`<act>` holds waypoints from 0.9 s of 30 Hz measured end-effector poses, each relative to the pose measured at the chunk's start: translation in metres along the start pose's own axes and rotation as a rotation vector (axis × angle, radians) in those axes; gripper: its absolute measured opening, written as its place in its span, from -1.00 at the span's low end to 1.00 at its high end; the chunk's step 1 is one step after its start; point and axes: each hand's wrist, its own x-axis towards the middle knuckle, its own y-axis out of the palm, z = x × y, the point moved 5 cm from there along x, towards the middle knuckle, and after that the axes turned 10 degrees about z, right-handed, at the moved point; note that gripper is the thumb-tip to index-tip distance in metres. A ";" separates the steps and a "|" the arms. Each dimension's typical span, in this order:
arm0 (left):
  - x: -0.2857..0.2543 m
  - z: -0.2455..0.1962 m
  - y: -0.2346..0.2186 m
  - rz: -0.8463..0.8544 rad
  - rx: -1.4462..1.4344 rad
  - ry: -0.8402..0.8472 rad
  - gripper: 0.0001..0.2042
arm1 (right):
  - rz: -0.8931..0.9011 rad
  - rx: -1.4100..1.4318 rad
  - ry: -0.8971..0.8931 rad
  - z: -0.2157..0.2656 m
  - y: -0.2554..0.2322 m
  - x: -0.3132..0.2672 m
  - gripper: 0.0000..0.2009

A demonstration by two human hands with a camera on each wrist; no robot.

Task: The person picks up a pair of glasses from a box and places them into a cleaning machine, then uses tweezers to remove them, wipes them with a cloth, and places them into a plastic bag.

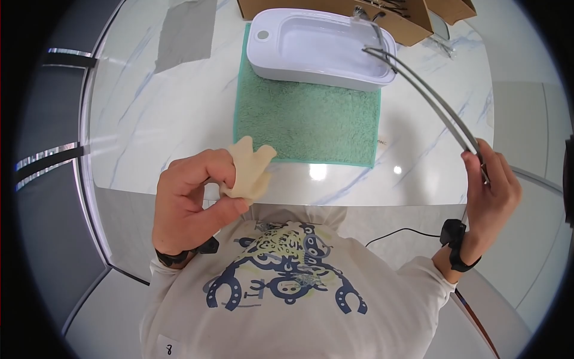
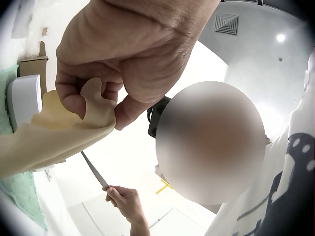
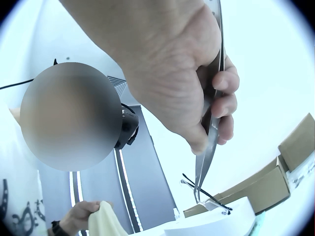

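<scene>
My left hand [image 1: 188,200] pinches a cream-coloured cloth [image 1: 250,170] between thumb and fingers, in front of the table edge. On the other side, my right hand [image 1: 497,188] grips long metal tweezers [image 1: 441,109] near their rear end. Their tips reach over the right end of a white ultrasonic cleaner [image 1: 317,78] with an open basin. Eyeglasses with dark temples [image 3: 215,199] show at the tweezer tips in the right wrist view, over the cleaner. The left wrist view shows the cloth [image 2: 64,135] hanging from the fingertips in loose folds.
Under the cleaner lies a green towel [image 1: 317,125] on the marble-patterned table [image 1: 161,131]. A grey cloth [image 1: 186,36] is at the back left. Behind the cleaner stands a cardboard box [image 1: 414,31] with dark, thin items inside. Clear plastic [image 1: 445,49] sits beside the box.
</scene>
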 end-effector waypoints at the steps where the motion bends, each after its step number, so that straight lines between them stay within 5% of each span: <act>1: 0.000 0.000 0.000 0.004 -0.007 0.000 -0.80 | 0.000 0.000 -0.004 0.001 0.000 0.001 -0.73; 27: -0.011 0.000 -0.004 -0.127 -0.047 -0.086 -0.80 | -0.097 0.058 -0.037 0.000 -0.018 -0.017 -0.73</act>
